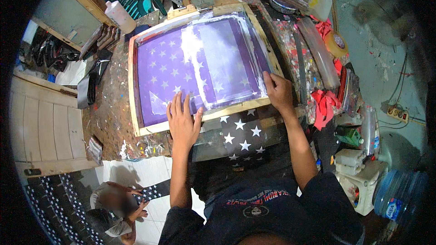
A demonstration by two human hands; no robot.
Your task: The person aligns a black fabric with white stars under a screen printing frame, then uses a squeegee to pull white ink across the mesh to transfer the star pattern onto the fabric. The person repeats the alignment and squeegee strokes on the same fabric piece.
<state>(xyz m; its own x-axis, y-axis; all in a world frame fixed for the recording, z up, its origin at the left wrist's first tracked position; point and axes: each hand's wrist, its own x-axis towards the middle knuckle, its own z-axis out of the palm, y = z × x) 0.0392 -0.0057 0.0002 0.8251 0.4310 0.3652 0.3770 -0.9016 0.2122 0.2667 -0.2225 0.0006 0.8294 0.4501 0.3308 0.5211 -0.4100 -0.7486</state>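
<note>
**Small, well-used screen-printing workshop**

Looks like a print workshop. Centres on a wood-framed printing screen (172, 63) with stars across its purple mesh, set on a workbench (106, 118) spattered with paint. Has dark star-printed strips (68, 206) lined up at lower left, plus a co-worker (111, 202) low over a pale tiled floor (154, 168), holding another such strip. Crowds a plastic bottle (120, 17), a jug (316, 0), a roll of tape (336, 44) and crumpled red scraps (324, 107) around the screen. Shows smudges on the greenish wall (377, 31), too.
</note>
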